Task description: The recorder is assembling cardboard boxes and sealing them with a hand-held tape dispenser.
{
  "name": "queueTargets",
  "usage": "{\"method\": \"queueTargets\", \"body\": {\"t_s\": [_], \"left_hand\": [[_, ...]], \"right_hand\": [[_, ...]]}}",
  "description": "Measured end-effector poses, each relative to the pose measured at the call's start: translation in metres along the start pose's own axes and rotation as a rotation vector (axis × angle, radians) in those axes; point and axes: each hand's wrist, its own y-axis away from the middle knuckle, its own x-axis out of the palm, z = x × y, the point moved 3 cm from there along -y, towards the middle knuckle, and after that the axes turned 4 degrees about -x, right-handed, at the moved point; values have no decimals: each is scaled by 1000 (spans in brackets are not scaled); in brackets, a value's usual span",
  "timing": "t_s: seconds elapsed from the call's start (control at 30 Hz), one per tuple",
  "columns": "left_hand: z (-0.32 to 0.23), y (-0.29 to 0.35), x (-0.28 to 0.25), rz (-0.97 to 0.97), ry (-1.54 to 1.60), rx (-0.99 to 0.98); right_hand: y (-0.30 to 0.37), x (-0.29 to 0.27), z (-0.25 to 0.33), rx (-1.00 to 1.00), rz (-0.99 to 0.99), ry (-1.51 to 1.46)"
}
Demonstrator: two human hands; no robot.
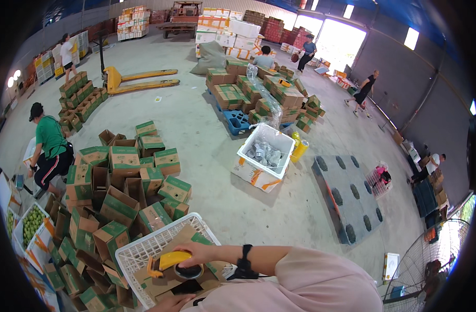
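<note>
My right hand is closed around a yellow tape dispenser with an orange front end and a dark, round tape roll below the hand. It is just above a brown and green cardboard box, which lies on or in a white plastic crate close to me. Whether the tape touches the cardboard is hard to see. My left hand rests on the near part of the cardboard with its fingers laid out flat; the lower edge and my shirt hide part of it.
Many open cardboard boxes are heaped to the left, beside crates of green fruit. A foam box stands ahead, a grey pallet to the right. A fan is near right. A person in green bends at left.
</note>
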Motion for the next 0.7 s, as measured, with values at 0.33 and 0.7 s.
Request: {"method": "queueTargets", "body": {"t_s": [0.33, 0.7], "left_hand": [[8, 26, -15, -1233, -40, 86], [17, -3, -59, -1113, 133, 2]], "right_hand": [[20, -7, -43, 81, -279, -319], [21, -27, 78, -400, -289, -49]]}}
